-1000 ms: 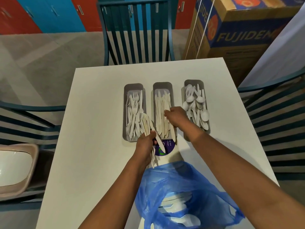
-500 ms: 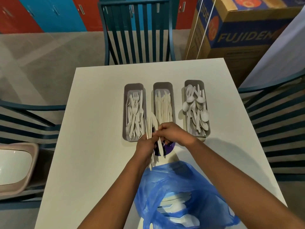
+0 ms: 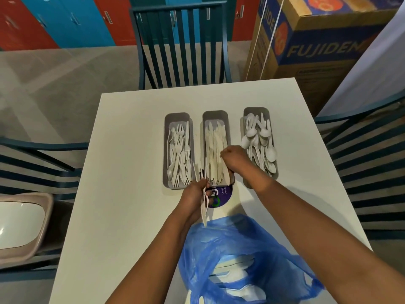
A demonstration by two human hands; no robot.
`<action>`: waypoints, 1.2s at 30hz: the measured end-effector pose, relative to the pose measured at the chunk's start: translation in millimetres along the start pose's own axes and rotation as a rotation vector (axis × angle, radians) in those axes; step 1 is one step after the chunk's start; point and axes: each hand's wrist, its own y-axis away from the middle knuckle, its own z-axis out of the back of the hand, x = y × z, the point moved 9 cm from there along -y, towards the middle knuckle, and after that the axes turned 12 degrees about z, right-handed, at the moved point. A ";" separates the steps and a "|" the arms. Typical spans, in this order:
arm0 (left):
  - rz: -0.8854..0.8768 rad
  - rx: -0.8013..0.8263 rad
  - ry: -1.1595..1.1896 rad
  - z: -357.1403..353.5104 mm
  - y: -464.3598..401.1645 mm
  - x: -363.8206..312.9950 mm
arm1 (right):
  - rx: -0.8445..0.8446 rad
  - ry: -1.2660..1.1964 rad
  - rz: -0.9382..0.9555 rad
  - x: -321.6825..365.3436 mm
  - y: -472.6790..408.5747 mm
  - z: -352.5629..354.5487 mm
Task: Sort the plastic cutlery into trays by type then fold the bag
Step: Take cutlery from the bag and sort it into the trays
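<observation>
**Knives going into the middle tray, a mixed bundle waiting in the other hand**

The left hand [image 3: 198, 195] grips a small bundle of white cutlery [image 3: 203, 200], its ends poking out above and below the fist, just in front of the trays. The right hand [image 3: 233, 157] reaches over the near end of the knife tray [image 3: 215, 116], fingers curled downward; whether they pinch a knife or have already let go cannot be told.

The likeliest slip is a piece landing in the wrong tray: the fork tray [image 3: 177, 117] and spoon tray [image 3: 256, 111] sit just beside the middle one, and the right wrist lies close to the heaped spoons, which it could knock over the rim. The left hand's loose bundle could also shed a piece onto the table [image 3: 122, 172].

The blue bag [image 3: 247, 255] lies open at the near edge with more white cutlery showing inside it, so folding looks a good way off. A purple label [image 3: 223, 195] lies between bag and trays. Dark slatted chairs [image 3: 182, 44] ring the table, and a printed cardboard box [image 3: 324, 44] stands beyond its far right corner.
</observation>
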 end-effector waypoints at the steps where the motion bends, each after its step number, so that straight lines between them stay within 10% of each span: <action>1: -0.008 0.005 -0.003 -0.5 0.8 -1.1 | -0.012 -0.001 0.011 3.9 -3.0 2.9; 12: -0.048 -0.030 0.002 6.5 -0.1 1.0 | 0.320 -0.291 -0.020 0.2 50.5 -54.6; 36: -0.282 -0.324 -0.155 34.6 9.3 -17.1 | 0.189 -0.107 0.009 -12.9 57.5 -36.1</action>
